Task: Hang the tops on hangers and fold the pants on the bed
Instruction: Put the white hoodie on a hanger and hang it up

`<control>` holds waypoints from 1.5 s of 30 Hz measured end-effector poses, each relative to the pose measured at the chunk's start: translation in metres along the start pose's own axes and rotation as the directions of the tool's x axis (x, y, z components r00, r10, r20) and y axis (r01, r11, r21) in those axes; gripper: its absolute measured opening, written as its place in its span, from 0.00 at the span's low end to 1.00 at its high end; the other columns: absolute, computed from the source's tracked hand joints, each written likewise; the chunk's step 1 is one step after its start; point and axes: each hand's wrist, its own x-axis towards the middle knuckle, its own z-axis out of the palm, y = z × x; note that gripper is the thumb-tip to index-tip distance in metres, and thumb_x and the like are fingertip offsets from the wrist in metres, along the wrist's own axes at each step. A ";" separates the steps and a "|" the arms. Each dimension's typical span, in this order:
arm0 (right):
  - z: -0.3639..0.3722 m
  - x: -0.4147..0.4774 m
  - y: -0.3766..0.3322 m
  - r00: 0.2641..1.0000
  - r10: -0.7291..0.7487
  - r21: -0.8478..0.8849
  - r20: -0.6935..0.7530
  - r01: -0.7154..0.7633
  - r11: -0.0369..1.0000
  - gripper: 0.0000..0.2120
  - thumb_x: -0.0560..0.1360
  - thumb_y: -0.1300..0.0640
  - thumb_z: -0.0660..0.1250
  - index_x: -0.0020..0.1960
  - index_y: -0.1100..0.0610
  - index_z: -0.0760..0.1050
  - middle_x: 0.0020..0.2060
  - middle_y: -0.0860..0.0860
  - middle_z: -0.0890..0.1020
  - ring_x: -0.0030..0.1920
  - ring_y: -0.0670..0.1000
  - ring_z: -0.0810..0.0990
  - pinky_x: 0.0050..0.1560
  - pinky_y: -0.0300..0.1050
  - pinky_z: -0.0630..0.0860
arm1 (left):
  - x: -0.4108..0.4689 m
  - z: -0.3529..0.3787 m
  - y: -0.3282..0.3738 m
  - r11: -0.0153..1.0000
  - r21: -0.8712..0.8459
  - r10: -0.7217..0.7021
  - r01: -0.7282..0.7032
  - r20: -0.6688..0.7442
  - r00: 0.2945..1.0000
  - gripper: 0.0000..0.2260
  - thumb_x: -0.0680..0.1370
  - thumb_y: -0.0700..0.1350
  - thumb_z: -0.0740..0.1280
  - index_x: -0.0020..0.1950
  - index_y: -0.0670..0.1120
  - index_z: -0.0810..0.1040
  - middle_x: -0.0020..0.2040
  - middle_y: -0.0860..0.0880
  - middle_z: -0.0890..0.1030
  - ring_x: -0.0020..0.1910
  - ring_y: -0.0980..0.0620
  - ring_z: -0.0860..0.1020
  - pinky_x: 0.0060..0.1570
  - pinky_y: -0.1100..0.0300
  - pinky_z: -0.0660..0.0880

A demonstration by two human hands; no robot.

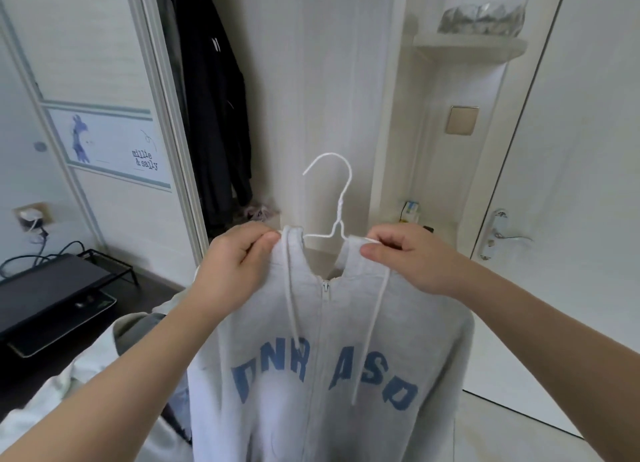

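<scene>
The person's got a light grey zip hoodie [329, 350] with blue letters across the chest held up in front of them, and it's sitting on a thin white wire hanger [334, 215] whose hook sticks up above the hoodie's neck. The left hand [232, 267] is pinching the hoodie's collar edge on its left side, thumb and fingers pressed together on the fabric right where the hanger's arm goes in. The right hand [412, 257] does the same at the hoodie's other collar edge, fingers closed on fabric and wire. The zip is done up nearly to the top and two white drawstrings [289, 288] dangle down the hoodie's front. Behind the hoodie and up to its left, dark clothes [211, 108] hang in an open closet. Right of the hoodie there's a white door with a handle [498, 234].
</scene>
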 end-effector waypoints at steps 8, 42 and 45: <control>-0.005 0.014 -0.003 0.988 0.043 0.173 -0.146 -0.017 0.985 0.15 0.80 0.52 0.68 0.36 0.55 0.74 0.29 0.47 0.68 0.30 0.45 0.66 0.31 0.34 0.63 | 0.019 -0.012 -0.007 0.981 0.184 0.037 -0.053 0.090 0.995 0.16 0.82 0.57 0.56 0.44 0.46 0.73 0.37 0.52 0.73 0.40 0.46 0.73 0.45 0.45 0.72; -0.026 0.252 -0.026 0.881 0.388 0.722 -0.270 -0.081 0.687 0.14 0.71 0.59 0.70 0.56 0.58 0.84 0.55 0.59 0.85 0.55 0.58 0.85 0.50 0.48 0.82 | 0.359 0.015 -0.146 0.976 -0.216 0.017 0.003 0.093 0.996 0.12 0.81 0.49 0.67 0.64 0.54 0.78 0.62 0.51 0.78 0.59 0.53 0.77 0.57 0.60 0.73; -0.014 0.295 -0.030 0.845 0.392 0.706 -0.363 -0.025 0.708 0.08 0.76 0.61 0.67 0.49 0.56 0.86 0.49 0.56 0.86 0.48 0.55 0.86 0.45 0.47 0.81 | 0.358 -0.004 -0.157 0.951 -0.305 0.078 -0.044 0.098 0.992 0.09 0.80 0.49 0.69 0.61 0.56 0.78 0.60 0.57 0.79 0.56 0.59 0.77 0.52 0.70 0.70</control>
